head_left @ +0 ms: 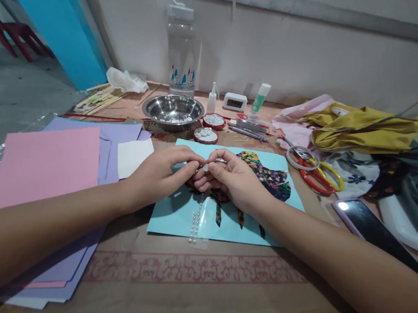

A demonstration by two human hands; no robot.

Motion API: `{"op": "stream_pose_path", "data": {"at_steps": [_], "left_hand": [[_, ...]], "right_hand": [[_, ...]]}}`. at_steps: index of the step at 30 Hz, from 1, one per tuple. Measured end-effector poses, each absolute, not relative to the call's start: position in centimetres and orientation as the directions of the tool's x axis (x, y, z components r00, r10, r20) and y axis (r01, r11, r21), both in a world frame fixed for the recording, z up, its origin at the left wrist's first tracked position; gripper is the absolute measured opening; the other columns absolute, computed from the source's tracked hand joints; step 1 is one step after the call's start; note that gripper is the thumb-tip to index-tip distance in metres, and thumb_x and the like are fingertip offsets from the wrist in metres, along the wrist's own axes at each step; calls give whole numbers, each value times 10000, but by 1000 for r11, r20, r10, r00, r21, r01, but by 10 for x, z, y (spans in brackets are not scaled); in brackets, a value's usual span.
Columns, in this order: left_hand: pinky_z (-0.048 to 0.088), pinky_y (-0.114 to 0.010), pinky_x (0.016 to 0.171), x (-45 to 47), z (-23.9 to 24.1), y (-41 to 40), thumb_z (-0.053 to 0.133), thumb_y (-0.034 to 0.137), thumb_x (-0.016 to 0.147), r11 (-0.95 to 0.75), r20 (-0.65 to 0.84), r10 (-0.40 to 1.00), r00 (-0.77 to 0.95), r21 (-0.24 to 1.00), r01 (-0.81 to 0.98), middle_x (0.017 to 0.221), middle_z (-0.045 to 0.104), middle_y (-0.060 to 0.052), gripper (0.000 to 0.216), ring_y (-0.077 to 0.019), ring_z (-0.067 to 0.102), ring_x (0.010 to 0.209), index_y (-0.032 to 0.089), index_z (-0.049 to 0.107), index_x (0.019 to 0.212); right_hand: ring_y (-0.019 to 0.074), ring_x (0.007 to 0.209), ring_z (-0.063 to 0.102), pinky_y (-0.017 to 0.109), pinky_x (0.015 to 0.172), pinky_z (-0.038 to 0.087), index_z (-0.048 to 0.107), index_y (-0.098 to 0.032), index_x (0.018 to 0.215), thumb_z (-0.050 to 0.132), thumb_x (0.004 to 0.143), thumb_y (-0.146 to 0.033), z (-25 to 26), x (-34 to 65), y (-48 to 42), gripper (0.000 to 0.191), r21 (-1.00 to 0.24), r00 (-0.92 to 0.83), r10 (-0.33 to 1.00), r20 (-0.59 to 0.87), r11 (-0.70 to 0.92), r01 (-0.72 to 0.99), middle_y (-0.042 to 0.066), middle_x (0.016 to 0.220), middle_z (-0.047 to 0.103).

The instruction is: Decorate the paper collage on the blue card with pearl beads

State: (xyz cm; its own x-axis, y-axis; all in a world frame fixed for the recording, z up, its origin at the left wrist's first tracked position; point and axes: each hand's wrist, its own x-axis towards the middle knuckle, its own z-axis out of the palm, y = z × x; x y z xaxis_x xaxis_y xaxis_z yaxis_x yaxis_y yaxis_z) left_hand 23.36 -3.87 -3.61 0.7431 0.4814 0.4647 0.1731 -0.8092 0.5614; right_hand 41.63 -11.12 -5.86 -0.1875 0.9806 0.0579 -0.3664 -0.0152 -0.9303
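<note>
My left hand (161,174) and my right hand (231,176) meet above a light blue card (169,213) that carries a colourful patterned paper shape (272,177). Both hands pinch at a clear strip of small white pearl stickers (195,222), which hangs from the fingertips down over the card. The fingers of both hands are pressed together around the strip's top end. Part of the patterned shape is hidden under my right hand.
Pink and purple paper sheets (46,163) lie at the left. Behind the card stand a steel bowl (173,109), two small red dishes of beads (205,135), a water bottle (181,53), glue bottles and a small clock (235,101). Scissors (318,174), fabric and a phone (367,227) are at the right.
</note>
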Motion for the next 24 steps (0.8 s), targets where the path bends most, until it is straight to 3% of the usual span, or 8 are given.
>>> {"op": "stream_pose_path", "data": {"at_steps": [9, 24], "left_hand": [[484, -260, 749, 234, -37, -35, 635, 304, 902, -743, 397, 547, 737, 635, 210, 881, 734, -13, 154, -142, 659, 806, 189, 736, 911], [445, -272, 713, 235, -35, -35, 611, 237, 862, -853, 432, 432, 792, 480, 204, 784, 707, -6, 121, -142, 626, 735, 188, 700, 798]], "right_hand": [[121, 686, 711, 254, 646, 601, 477, -199, 923, 694, 878, -339, -59, 414, -113, 262, -958, -176, 983, 50, -2, -286, -9, 729, 713], [95, 627, 675, 226, 597, 573, 487, -193, 861, 644, 894, -248, -57, 409, -118, 170, -984, -171, 985, 2, -29, -175, -18, 704, 686]]}}
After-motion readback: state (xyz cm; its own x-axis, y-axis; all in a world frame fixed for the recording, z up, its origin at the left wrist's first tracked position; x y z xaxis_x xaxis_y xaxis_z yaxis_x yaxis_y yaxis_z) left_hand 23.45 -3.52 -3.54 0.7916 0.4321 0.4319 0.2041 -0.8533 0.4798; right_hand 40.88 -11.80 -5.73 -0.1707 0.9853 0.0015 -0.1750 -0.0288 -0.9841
